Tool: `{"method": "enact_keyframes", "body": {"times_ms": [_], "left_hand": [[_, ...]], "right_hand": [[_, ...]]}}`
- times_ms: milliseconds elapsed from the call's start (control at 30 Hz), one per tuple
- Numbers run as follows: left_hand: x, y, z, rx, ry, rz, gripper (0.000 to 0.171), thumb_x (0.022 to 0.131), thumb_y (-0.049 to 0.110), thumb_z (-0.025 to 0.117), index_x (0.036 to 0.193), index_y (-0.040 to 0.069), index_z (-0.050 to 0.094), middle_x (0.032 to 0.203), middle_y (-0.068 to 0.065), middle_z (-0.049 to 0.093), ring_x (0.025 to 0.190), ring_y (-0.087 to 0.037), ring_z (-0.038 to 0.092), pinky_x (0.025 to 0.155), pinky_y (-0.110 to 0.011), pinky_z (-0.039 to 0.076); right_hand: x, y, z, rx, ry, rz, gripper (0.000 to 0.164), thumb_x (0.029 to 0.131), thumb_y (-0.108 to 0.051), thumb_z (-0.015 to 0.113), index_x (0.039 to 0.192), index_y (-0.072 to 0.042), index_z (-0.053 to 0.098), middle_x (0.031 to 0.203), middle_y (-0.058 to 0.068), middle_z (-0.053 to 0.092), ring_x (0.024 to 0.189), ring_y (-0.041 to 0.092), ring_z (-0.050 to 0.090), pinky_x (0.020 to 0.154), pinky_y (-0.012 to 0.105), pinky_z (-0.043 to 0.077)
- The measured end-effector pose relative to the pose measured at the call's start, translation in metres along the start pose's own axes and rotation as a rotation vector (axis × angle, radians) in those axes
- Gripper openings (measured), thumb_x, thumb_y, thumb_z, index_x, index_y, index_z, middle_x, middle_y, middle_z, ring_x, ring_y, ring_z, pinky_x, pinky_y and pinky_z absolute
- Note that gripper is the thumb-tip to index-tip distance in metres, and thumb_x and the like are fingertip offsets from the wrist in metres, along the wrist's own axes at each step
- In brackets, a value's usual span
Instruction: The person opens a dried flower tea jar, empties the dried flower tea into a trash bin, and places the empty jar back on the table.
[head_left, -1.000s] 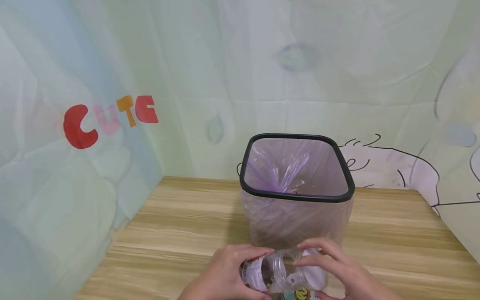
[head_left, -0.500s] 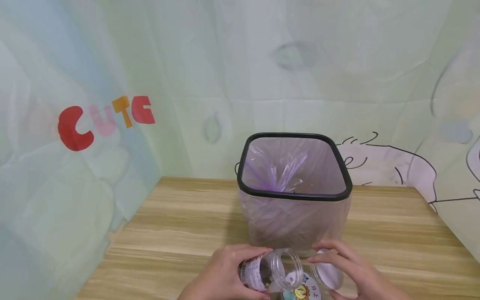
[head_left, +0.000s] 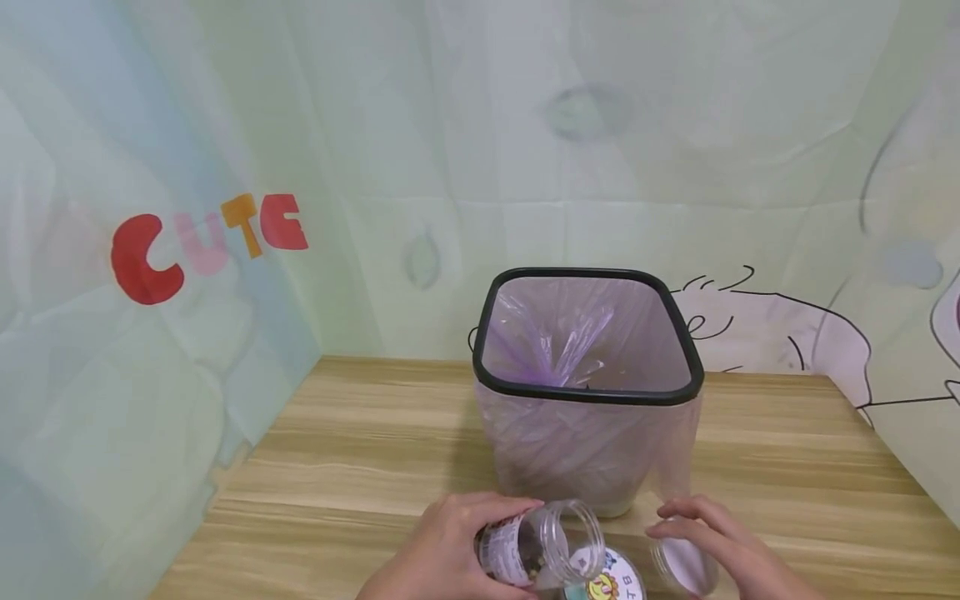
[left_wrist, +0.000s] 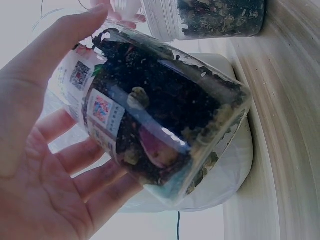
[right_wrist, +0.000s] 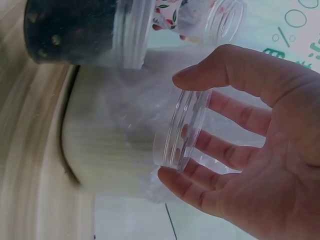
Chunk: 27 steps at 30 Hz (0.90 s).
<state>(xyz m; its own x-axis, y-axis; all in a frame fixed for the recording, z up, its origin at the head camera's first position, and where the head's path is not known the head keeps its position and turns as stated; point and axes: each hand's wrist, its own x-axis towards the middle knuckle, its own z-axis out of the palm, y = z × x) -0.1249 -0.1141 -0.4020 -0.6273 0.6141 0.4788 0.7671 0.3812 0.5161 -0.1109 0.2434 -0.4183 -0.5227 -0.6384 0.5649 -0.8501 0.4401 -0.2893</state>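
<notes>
My left hand [head_left: 450, 546] grips a clear jar [head_left: 525, 550] that lies tilted, its uncovered mouth facing right. Dark dried leaves and a pink bud show through its wall in the left wrist view, beside paper labels with codes. My right hand [head_left: 723, 542] holds a clear screw lid [right_wrist: 184, 132] between thumb and fingers, apart from the jar. Below and between the hands stands a second jar [right_wrist: 75, 32] of dark dried leaves, its top bearing a sunflower sticker [head_left: 602, 583]. Part of this jar is cut off in the head view.
A bin [head_left: 588, 395] with a black rim and a thin purplish bag inside stands just beyond the hands on the wooden table [head_left: 360, 467]. A printed cloth [head_left: 420, 125] hangs behind and to the left.
The lid has come off the tilted jar's mouth and moved right with my right hand. My left hand and the jar stay nearly in place.
</notes>
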Motion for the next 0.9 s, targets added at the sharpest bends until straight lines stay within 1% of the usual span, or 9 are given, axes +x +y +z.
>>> {"method": "enact_keyframes", "body": {"times_ms": [267,333,400,500,567,667,733,767,900], "left_hand": [[-0.001,-0.001,0.000,-0.001,0.000,0.003,0.069,0.068,0.044,0.091,0.129,0.024,0.066,0.115,0.012,0.068,0.097,0.001,0.062,0.079,-0.014,0.050],[-0.001,-0.001,0.000,-0.004,-0.002,-0.002,0.070,0.067,0.045,0.092,0.129,0.025,0.066,0.115,0.012,0.068,0.097,0.001,0.062,0.080,-0.014,0.050],[-0.001,-0.001,0.000,-0.001,-0.002,0.001,0.070,0.068,0.044,0.092,0.129,0.025,0.066,0.115,0.012,0.068,0.097,0.001,0.062,0.080,-0.015,0.050],[-0.001,-0.001,0.000,-0.002,-0.004,-0.003,0.070,0.068,0.044,0.092,0.129,0.025,0.066,0.115,0.012,0.068,0.097,0.001,0.062,0.080,-0.015,0.050],[-0.001,-0.001,0.000,-0.004,-0.004,-0.010,0.069,0.068,0.044,0.092,0.129,0.025,0.066,0.114,0.012,0.068,0.096,0.000,0.062,0.080,-0.015,0.050],[-0.002,-0.001,0.000,-0.030,-0.006,-0.040,0.070,0.067,0.044,0.092,0.129,0.027,0.066,0.113,0.012,0.068,0.096,0.000,0.062,0.080,-0.015,0.050],[-0.002,-0.001,0.001,-0.042,-0.007,-0.048,0.070,0.067,0.043,0.092,0.130,0.027,0.066,0.113,0.012,0.068,0.096,-0.001,0.062,0.080,-0.015,0.051],[-0.002,-0.001,0.001,-0.049,-0.007,-0.049,0.070,0.067,0.043,0.092,0.130,0.027,0.066,0.113,0.012,0.068,0.096,-0.001,0.063,0.080,-0.015,0.051],[-0.002,-0.002,0.001,-0.046,-0.005,-0.029,0.070,0.068,0.042,0.092,0.130,0.025,0.066,0.114,0.011,0.068,0.097,-0.001,0.063,0.080,-0.016,0.051]], "right_hand": [[-0.014,0.010,0.005,-0.050,0.015,-0.004,0.067,0.070,-0.042,0.089,0.127,-0.020,0.062,0.127,-0.004,0.051,0.114,0.009,0.048,0.084,0.019,0.046],[-0.020,0.012,0.007,-0.027,-0.015,0.041,0.065,0.071,-0.039,0.089,0.127,-0.022,0.062,0.125,-0.005,0.051,0.111,0.008,0.048,0.079,0.020,0.047],[-0.028,0.018,0.009,0.016,-0.071,0.122,0.061,0.073,-0.035,0.088,0.127,-0.023,0.062,0.123,-0.006,0.051,0.108,0.007,0.048,0.073,0.022,0.049],[-0.047,0.035,0.019,0.046,-0.133,0.219,0.057,0.077,-0.033,0.087,0.127,-0.025,0.062,0.121,-0.006,0.051,0.105,0.006,0.048,0.070,0.021,0.048],[-0.062,0.051,0.029,0.023,-0.141,0.230,0.056,0.077,-0.037,0.086,0.127,-0.026,0.063,0.121,-0.008,0.051,0.104,0.005,0.048,0.070,0.019,0.047],[-0.080,0.070,0.041,-0.022,-0.112,0.200,0.057,0.076,-0.041,0.086,0.126,-0.029,0.062,0.120,-0.012,0.049,0.103,0.003,0.047,0.074,0.016,0.045],[-0.086,0.077,0.046,-0.052,-0.083,0.183,0.058,0.073,-0.043,0.087,0.124,-0.031,0.063,0.117,-0.014,0.050,0.101,0.002,0.047,0.075,0.013,0.043],[-0.087,0.077,0.046,-0.062,-0.072,0.170,0.058,0.072,-0.044,0.088,0.123,-0.031,0.063,0.116,-0.015,0.049,0.100,0.001,0.047,0.075,0.013,0.042],[-0.078,0.068,0.039,-0.100,-0.018,0.087,0.057,0.068,-0.042,0.090,0.116,-0.023,0.066,0.109,-0.011,0.051,0.093,0.003,0.049,0.069,0.016,0.041]]}}
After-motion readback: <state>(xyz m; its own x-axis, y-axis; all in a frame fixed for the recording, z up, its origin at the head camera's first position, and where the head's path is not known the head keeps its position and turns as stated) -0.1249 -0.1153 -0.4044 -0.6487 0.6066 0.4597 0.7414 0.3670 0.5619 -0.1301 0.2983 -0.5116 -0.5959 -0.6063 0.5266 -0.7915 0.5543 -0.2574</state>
